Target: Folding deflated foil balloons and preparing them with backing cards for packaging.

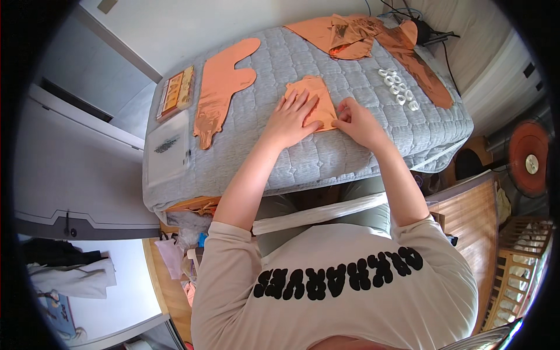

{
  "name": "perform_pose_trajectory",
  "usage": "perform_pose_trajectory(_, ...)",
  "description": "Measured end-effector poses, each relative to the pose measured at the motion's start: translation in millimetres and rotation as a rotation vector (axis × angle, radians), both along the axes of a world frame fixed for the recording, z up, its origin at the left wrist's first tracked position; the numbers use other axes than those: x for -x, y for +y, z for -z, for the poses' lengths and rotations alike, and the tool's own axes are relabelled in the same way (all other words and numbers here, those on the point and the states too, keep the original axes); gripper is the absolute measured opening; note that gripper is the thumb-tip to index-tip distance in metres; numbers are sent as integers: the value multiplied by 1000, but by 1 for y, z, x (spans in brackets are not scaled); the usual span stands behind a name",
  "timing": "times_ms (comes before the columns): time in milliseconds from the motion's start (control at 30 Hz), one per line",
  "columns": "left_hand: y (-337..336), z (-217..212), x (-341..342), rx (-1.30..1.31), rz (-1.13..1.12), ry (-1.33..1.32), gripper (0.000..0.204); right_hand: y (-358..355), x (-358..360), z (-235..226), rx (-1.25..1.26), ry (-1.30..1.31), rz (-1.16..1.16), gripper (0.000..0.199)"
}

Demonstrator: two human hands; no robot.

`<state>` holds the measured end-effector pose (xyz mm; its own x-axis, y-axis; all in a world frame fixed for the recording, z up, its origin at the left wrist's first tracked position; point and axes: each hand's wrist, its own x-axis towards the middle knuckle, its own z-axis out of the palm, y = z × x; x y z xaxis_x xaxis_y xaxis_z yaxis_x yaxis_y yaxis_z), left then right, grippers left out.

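A folded rose-gold foil balloon (324,105) lies flat on the grey quilted mattress (256,157) in front of me. My left hand (290,119) rests palm down on it, fingers spread. At its lower right corner my right hand (359,123) is closed, with thumb and forefinger pinching the foil's edge. To the left, a flat, unfilled foil balloon (219,81) of the same colour is laid out with two rounded arms. More crumpled rose-gold foil (356,38) is spread over the far right part of the mattress.
Several small white ribbon rolls (399,88) sit right of my hands. On the left edge lie a flat printed box (177,93) and a clear plastic bag (167,149) with dark pieces inside. Black cables (429,32) run behind the far right corner. A fan (529,160) stands at right.
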<state>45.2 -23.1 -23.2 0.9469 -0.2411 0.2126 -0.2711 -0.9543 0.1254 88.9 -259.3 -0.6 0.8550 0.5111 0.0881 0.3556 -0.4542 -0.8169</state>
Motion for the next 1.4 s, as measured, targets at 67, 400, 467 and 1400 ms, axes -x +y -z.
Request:
perform_pose_trajectory(67,0,-1,0,9,0,-1,76,1,2,2,23,-39,27,33)
perform_pose_trajectory(400,2,0,2,-1,-1,-10,74,-12,0,-3,118,-261,4,35)
perform_pose_trajectory(467,1,-2,3,4,3,-16,73,-14,-6,-18,142,-23,-31,35)
perform_pose_trajectory(1400,43,-5,24,10,-73,121,96,60,-25,23,503,-560,-205,68)
